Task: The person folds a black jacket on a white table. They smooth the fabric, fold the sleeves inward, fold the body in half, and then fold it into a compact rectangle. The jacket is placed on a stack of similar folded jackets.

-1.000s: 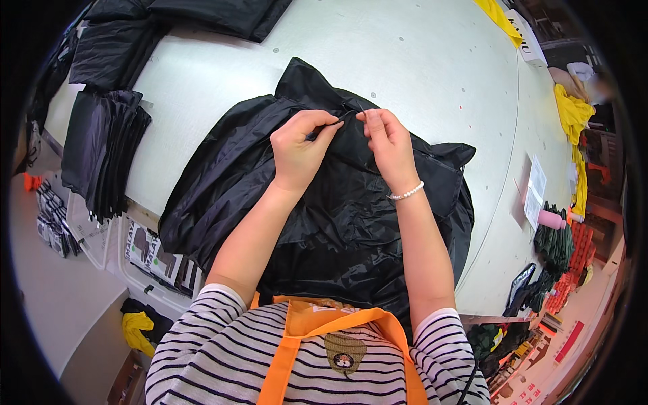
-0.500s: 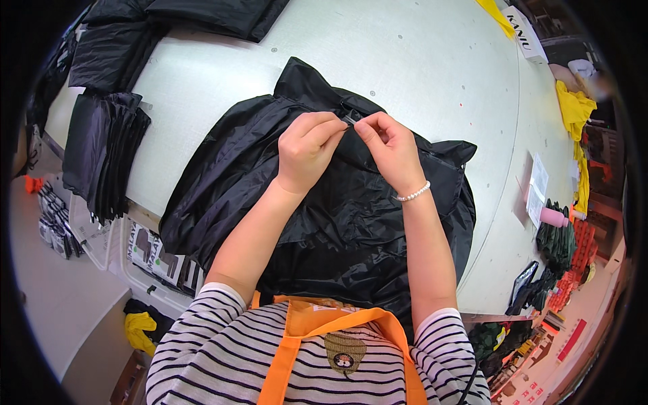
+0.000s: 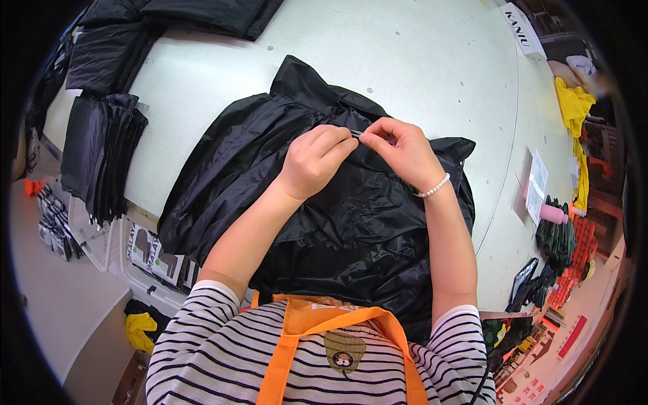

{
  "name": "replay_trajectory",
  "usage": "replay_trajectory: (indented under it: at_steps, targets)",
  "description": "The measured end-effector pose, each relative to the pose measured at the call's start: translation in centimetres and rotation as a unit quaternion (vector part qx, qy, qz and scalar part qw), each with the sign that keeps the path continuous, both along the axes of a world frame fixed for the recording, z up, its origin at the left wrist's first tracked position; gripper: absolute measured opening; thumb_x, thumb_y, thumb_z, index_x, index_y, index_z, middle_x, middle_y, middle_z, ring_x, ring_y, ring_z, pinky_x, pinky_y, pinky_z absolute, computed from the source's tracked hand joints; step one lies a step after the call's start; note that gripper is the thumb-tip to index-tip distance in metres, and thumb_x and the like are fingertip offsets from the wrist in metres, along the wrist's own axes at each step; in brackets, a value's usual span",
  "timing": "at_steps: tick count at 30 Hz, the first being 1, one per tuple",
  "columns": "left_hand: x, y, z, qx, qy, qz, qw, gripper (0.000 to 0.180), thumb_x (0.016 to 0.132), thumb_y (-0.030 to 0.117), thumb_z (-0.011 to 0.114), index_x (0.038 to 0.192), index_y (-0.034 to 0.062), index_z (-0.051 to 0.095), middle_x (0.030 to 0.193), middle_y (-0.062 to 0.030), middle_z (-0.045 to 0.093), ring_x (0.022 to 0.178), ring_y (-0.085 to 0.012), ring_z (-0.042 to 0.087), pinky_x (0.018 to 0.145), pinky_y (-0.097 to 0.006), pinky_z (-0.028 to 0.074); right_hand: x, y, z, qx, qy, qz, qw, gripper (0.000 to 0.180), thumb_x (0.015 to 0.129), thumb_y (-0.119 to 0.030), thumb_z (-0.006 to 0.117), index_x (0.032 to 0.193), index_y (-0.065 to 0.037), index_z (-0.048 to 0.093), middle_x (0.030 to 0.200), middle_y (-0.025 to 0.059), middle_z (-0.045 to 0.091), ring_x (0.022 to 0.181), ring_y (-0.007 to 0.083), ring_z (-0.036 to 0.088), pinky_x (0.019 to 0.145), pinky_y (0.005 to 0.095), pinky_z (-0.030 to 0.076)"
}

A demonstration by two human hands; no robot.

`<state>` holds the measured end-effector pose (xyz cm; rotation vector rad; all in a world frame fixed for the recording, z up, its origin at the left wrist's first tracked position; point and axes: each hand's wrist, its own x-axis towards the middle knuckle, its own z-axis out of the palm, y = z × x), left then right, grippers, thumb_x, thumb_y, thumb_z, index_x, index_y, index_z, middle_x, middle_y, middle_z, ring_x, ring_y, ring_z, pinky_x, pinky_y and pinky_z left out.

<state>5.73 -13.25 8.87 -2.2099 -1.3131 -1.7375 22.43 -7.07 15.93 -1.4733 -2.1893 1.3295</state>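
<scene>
A black, shiny garment (image 3: 337, 223) lies spread and creased on the table before me, its collar-like upper edge pointing away. Over that edge, my left hand (image 3: 316, 160) and my right hand (image 3: 403, 152) meet almost fingertip to fingertip, both closed in a pinch. Between them shows a thin greyish strip (image 3: 356, 133) at the garment's opening; it is too small to make out fully. My right wrist wears a white beaded bracelet (image 3: 435, 185).
Folded black garments (image 3: 101, 148) are stacked at the left of the pale table (image 3: 432, 74). A white box (image 3: 523, 32) stands at the far right, near yellow cloth (image 3: 574, 108). A pink thread spool (image 3: 553, 214) and a paper sheet (image 3: 536, 185) sit at the right edge.
Both hands have come slightly nearer to me and to the right, still pinching. My right forearm has swung outward, and more of the greyish strip shows between the fingers.
</scene>
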Motion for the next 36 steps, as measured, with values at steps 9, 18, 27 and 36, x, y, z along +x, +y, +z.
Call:
replay_trajectory:
  at_steps: [9, 18, 27, 36]
  targets:
    - [-3.8, 1.9, -0.3, -0.182, -0.123, 0.16, 0.962, 0.021, 0.075, 0.002, 0.073, 0.094, 0.0028, 0.064, 0.091, -0.0089, 0.063, 0.08, -0.0201, 0.06, 0.071, -0.029, 0.049, 9.8, 0.9, -4.2, 0.107, 0.034, -0.219, 0.969, 0.025, 0.083, -0.021, 0.07, 0.098, -0.002, 0.064, 0.081, 0.0047, 0.065, 0.074, 0.0102, 0.058, 0.069, 0.0246, 0.047]
    - [4.3, -7.2, -1.1, -0.337, 0.133, -0.12, 0.924, 0.046, 0.069, 0.02, 0.075, 0.111, 0.0071, 0.061, 0.119, -0.0111, 0.058, 0.116, -0.032, 0.051, 0.1, -0.045, 0.038, 48.4, -9.9, -18.5, 0.112, -0.367, -0.515, 0.767, 0.033, 0.081, -0.016, 0.061, 0.112, -0.003, 0.064, 0.103, 0.0169, 0.067, 0.097, 0.0286, 0.064, 0.086, 0.0354, 0.049]
    - [5.2, -9.7, -3.9, -0.38, 0.153, -0.043, 0.911, 0.058, 0.074, 0.024, 0.073, 0.125, 0.0088, 0.051, 0.136, -0.015, 0.041, 0.126, -0.0341, 0.039, 0.105, -0.048, 0.03, 24.6, -12.8, -4.8, -0.099, 0.072, -0.39, 0.912, 0.034, 0.091, -0.025, 0.058, 0.111, 0.003, 0.059, 0.095, 0.0175, 0.065, 0.08, 0.0212, 0.064, 0.071, 0.0304, 0.052]
    - [-0.4, -7.3, -7.6, -0.541, -0.384, 0.176, 0.727, 0.065, 0.086, 0.024, 0.068, 0.136, -0.0033, 0.036, 0.096, -0.0086, 0.062, 0.079, -0.0118, 0.058, 0.07, -0.022, 0.046, 14.3, -14.1, -13.6, -0.083, 0.247, -0.683, 0.682, 0.08, 0.083, -0.025, 0.072, 0.139, 0.003, 0.023, 0.086, 0.0037, 0.052, 0.068, 0.0096, 0.049, 0.057, 0.0238, 0.042]
